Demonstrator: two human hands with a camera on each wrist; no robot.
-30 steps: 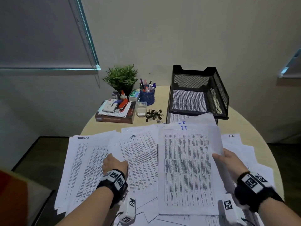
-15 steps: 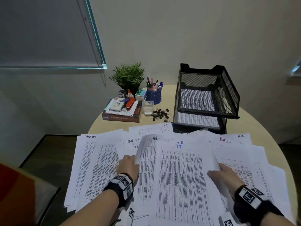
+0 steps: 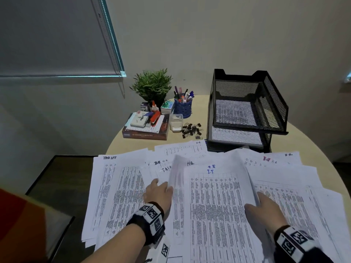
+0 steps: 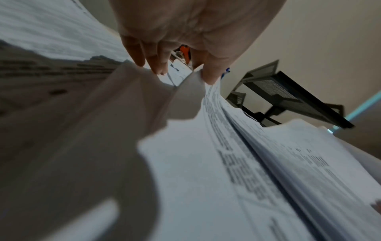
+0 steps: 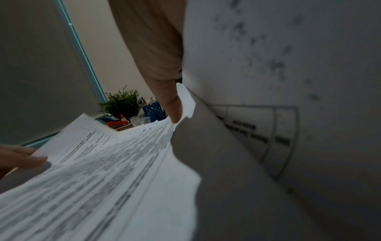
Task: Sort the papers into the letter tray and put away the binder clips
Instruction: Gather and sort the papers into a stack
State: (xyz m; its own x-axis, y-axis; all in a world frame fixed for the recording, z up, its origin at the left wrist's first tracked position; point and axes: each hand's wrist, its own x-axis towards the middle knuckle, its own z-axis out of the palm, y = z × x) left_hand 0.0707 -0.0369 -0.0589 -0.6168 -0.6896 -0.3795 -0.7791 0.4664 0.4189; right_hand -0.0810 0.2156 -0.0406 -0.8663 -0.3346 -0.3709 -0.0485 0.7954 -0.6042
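Both hands hold the "I.T" sheaf of papers (image 3: 216,205) over the counter's (image 3: 296,137) near edge, the left hand (image 3: 158,192) with fingers (image 4: 156,65) clamped on its left side and the right hand (image 3: 266,209) gripping its right side; binder clips (image 3: 190,130) lie just left of the letter tray (image 3: 247,103) by the far edge.

Round beige table (image 3: 296,137) under everything I see. Centre frame, against wall: green potted plant (image 3: 152,86). Right of it, touching distance: blue pen cup (image 3: 183,107) stuffed with pens. Below plant: dark book (image 3: 146,132) lying flat, notepad, white stamp pad (image 3: 139,121) and orange stapler (image 3: 155,117) stacked on top. Small glue bottle (image 3: 154,107) behind. Clear plastic box (image 3: 176,122) between book and cup. Upper left: grey roller blind (image 3: 53,35).
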